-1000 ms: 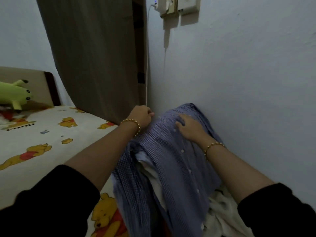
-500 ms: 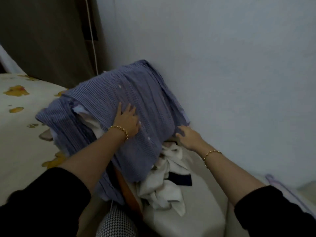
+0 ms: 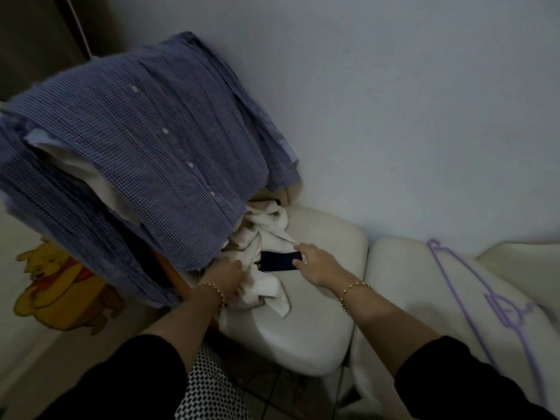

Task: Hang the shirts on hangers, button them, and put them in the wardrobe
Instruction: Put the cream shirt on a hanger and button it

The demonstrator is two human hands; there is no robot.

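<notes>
Blue checked shirt [image 3: 142, 140], draped front-up over a heap of clothing in the corner between the bed and the wall [image 3: 409, 116]. Its line of white buttons runs diagonally, and I cannot tell whether they are fastened. I judge the cloth to be light, soft and limp. It will sag and slide if lifted by one point, so I would take it at the collar or both shoulders, which lie at the far upper end, not at the hem. A white garment [image 3: 266, 234] spills from under the hem onto the cushioned seat [image 3: 303, 334], crumpled and equally slack. The left hand [image 3: 227, 277] is pushed into these white folds just below the shirt's hem. Its fingers are buried, so I cannot say whether they grip. The right hand [image 3: 315, 265] lies with fingers extended and relaxed, its tips touching a dark band [image 3: 278, 260] among the white cloth and holding nothing. A purple hanger [image 3: 449, 277] lies well apart to the right on a pale cover, within reach across the seat. Room to work is bounded by the wall behind and the heap's overhang on the left, above the printed bed sheet [image 3: 63, 286]. The seat's front edge drops to floor tiles [image 3: 266, 392], where loose cloth could slip off. I see the most open space rightward.
</notes>
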